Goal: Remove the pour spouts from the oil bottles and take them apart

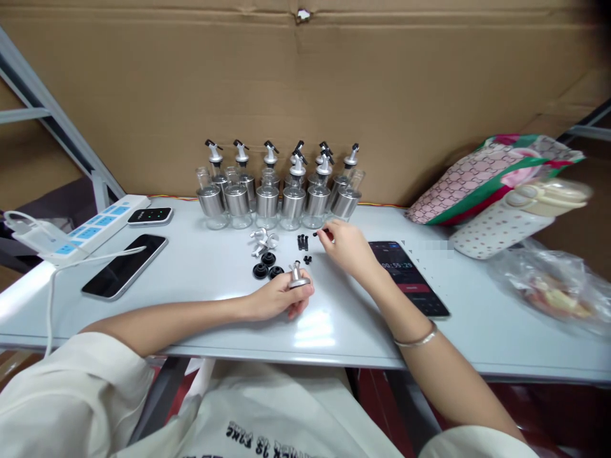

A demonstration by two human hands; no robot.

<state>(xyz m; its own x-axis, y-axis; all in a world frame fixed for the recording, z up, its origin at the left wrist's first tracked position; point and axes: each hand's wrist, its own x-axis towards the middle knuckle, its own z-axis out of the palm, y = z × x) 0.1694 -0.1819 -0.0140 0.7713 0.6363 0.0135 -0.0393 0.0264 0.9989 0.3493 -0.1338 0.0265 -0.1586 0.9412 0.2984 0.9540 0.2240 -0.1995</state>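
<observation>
My left hand (281, 296) is closed around a silver pourer spout (298, 277), its metal base and upright tip showing above the fingers. My right hand (344, 247) pinches a small black part (316, 234) between thumb and fingertips, just above the table. Between the hands lie several slim black levers (302, 242) in a row and a few tiny black pieces (308, 259). Left of these is a small heap of silver spouts (262, 242). Black ribbed stoppers (260, 271) lie beside my left hand.
Glass and steel bottles (270, 202) stand in rows at the back, several with spouts fitted. A phone (125, 266), a small device (150, 216) and a power strip (95, 226) are at left. A phone with a timer (410, 277), a spotted flask (506, 219) and plastic bag (558, 286) lie at right.
</observation>
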